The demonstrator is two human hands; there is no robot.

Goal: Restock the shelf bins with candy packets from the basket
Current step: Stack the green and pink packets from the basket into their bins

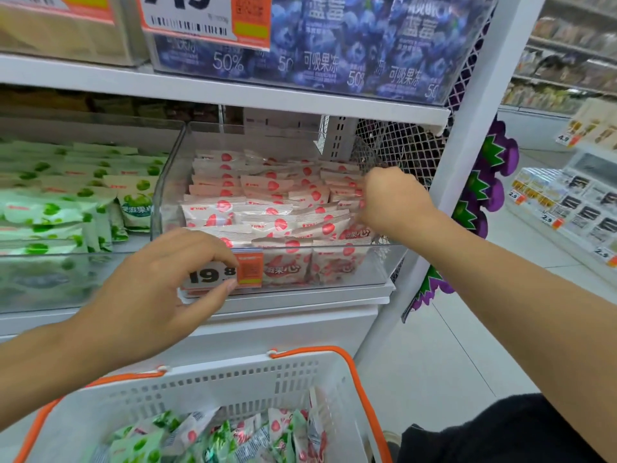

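A person's two bare arms reach toward a white shop shelf, seen from a camera on their head. The left hand (160, 279) is at the front of a clear plastic bin (384, 262), with thumb and forefinger pinching the price tag (222, 274) clipped to its front wall; the tag reads 19.8 and has an orange panel. The right hand (390, 198) is inside the same bin at its right side, fingers curled down among the pink strawberry candy packets (267, 208); whether it actually grips a packet cannot be told, as the fingertips are hidden behind the hand. These pink and white packets fill the bin, stacked in rows, with some standing upright against the front wall. To the left, a neighbouring clear bin (100, 128) holds green and white candy packets (66, 208). On the shelf above stands a display of blue blueberry jelly pouches (334, 45), with a large price label (200, 18) in front. Below the arms, at the bottom of the view, sits a white basket (233, 385) with orange handles (350, 365); inside it lies a loose mix of green and pink packets (227, 439). A white upright post (474, 145) closes the shelf on the right, with wire mesh (400, 145) behind the bin.
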